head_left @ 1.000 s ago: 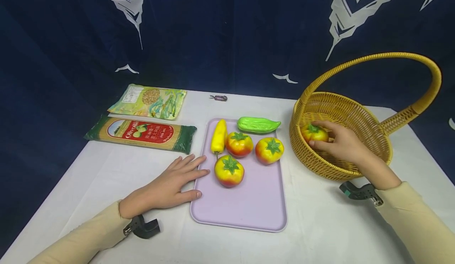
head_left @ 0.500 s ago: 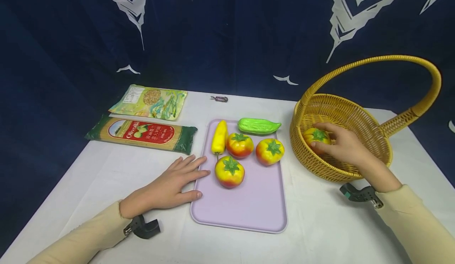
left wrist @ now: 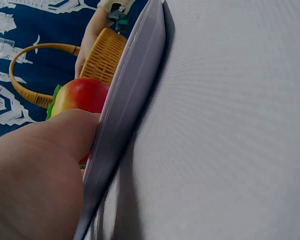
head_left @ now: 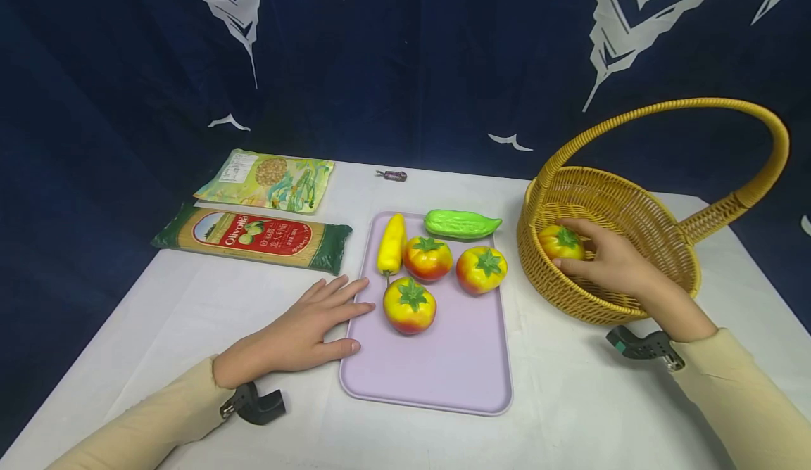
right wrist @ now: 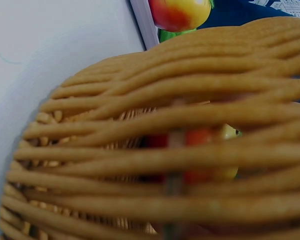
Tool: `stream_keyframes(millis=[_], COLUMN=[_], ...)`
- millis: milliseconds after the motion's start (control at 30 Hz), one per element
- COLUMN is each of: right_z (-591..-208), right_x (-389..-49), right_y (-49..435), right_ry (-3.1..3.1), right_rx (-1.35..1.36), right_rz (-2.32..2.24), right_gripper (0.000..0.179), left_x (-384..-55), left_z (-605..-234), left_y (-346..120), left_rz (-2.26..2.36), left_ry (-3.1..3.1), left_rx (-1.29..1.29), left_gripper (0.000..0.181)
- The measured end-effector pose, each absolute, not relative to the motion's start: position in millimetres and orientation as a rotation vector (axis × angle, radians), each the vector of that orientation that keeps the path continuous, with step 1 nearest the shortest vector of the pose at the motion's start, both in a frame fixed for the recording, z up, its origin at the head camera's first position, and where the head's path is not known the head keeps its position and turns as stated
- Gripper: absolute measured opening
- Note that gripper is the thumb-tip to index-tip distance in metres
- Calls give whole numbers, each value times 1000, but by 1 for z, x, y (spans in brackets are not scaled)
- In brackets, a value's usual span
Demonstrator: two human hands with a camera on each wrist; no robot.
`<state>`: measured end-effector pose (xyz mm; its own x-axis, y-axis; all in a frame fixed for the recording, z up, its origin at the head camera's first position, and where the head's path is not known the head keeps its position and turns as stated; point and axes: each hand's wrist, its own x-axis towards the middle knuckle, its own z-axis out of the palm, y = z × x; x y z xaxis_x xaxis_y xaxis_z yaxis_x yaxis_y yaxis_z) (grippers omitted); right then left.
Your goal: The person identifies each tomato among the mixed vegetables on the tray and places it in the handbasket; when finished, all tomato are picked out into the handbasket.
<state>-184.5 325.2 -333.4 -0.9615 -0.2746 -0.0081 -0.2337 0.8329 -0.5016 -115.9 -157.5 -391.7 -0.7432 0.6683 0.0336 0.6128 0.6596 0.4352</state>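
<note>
In the head view my right hand [head_left: 605, 257] reaches into the wicker basket [head_left: 640, 206]. Its thumb and fingers pinch a yellow-red toy tomato [head_left: 559, 245] with a green star-shaped top, low at the basket's left side. In the right wrist view, the weave partly hides that tomato. My left hand [head_left: 298, 329] lies with spread fingers, its fingertips on the left rim of a lilac tray [head_left: 431, 378]. On the tray sit three similar tomatoes, the nearest tomato [head_left: 409, 306] close to those fingertips. A yellow pepper [head_left: 391, 245] and a green bitter melon [head_left: 461, 224] lie behind.
Left of the tray lie a spaghetti pack [head_left: 253, 238] and a green-yellow food pouch [head_left: 269, 180]. A small wrapped candy [head_left: 394, 175] is near the back edge. The basket's tall handle [head_left: 665, 104] arches over its opening. A dark blue curtain [head_left: 393, 69] hangs behind the table.
The tomato in the basket has shifted and turned slightly under my right fingers. My left hand and the things on the tray have stayed in place.
</note>
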Motion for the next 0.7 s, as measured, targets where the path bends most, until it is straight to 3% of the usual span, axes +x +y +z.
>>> stream_keyframes(millis=[700], right_z=[-330], right_x=[-184], right_y=[327], right_ry=[2926], right_rx=[-315], right_rz=[-811], right_gripper=[79], left_x=[-116], left_z=[-393], left_y=[-158], left_rz=[647], left_ry=[2744], left_rx=[1065], left_gripper=[57])
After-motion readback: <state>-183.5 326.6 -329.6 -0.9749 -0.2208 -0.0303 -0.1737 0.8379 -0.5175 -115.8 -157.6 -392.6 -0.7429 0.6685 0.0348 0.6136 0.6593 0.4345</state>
